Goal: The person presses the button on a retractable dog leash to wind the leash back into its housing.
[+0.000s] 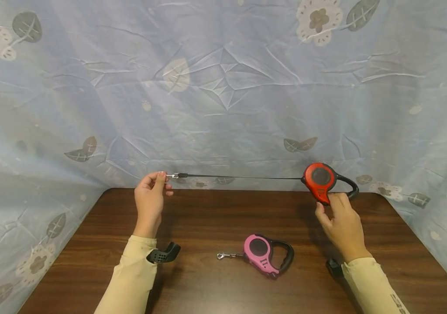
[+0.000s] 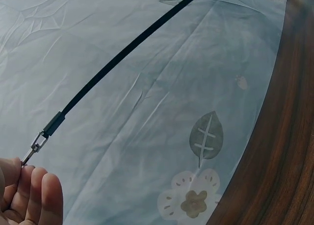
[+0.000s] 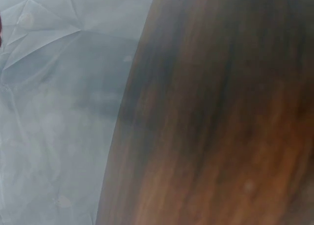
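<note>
My left hand [image 1: 151, 194] pinches the metal clip [image 2: 33, 149] of a retractable dog leash between thumb and fingers. From that clip a thin black strap [image 1: 239, 177] runs across to the red leash case [image 1: 314, 176] at the right. My right hand [image 1: 343, 224] grips the lower end of this case, which is held up above the table's far edge with its black loop handle to the right. Between the forearms, a pink retractable leash [image 1: 252, 257] lies on the table, its own metal clip pointing left. The right wrist view barely catches a red edge.
The dark wooden table [image 1: 196, 218] has rounded far corners. Light blue floral fabric [image 1: 223, 109] hangs behind it and along both sides. A black wrist strap [image 1: 163, 254] stands out from the left sleeve.
</note>
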